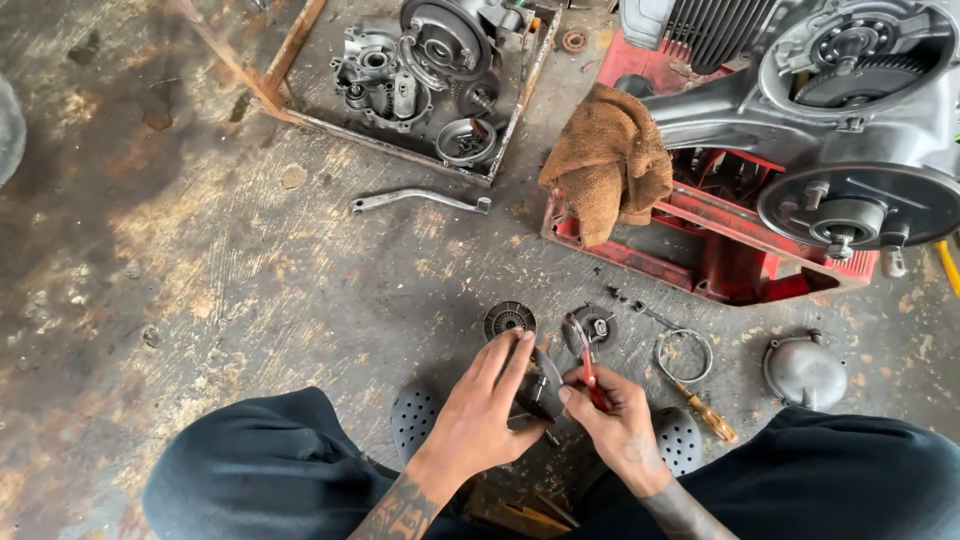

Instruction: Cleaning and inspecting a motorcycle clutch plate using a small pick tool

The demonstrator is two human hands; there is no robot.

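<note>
My left hand [487,408] grips a small dark metal engine part [541,388] between my knees, fingers curled over its top edge. My right hand [617,420] holds red-handled pliers [588,366] against the same part, jaws pointing up and away from me. Just beyond the hands, a round toothed gear [509,320] and a second dark round part [594,325] lie on the concrete floor.
A metal ring [684,354], a yellow-handled screwdriver [706,414] and a domed grey cover [804,373] lie to the right. A large engine [830,110] rests on a red stand [720,235] with a brown rag [608,160]. A tray of engine parts [425,75] and a lever [418,199] sit farther off.
</note>
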